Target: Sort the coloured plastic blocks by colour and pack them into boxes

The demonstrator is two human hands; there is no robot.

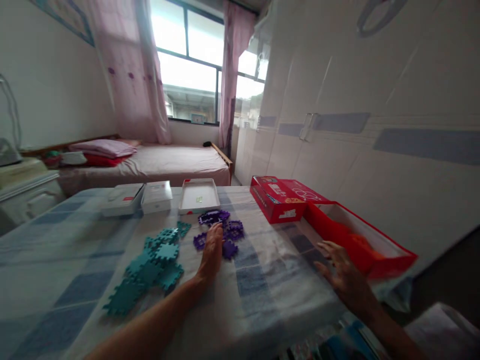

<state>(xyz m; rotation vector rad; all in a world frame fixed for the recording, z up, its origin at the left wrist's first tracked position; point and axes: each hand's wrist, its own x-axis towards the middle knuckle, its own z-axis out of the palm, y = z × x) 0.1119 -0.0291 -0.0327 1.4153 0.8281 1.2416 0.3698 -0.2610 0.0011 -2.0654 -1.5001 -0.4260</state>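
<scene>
My left hand (212, 249) reaches across the checked tablecloth (258, 285) and rests among several purple puzzle pieces (233, 231); its fingers point away and look stretched out, touching the pieces. Just left of it lies a pile of teal puzzle pieces (152, 267). My right hand (343, 272) lies on the cloth with fingers spread, holding nothing, right beside the open red box tray (390, 250). The picture is blurred by motion.
A red box lid (279, 200) stands behind the tray. A white tray (198, 196) and two white boxes (138, 198) sit at the table's far side. A bed (157, 162) lies under the window; a white wardrobe (360, 125) stands at the right.
</scene>
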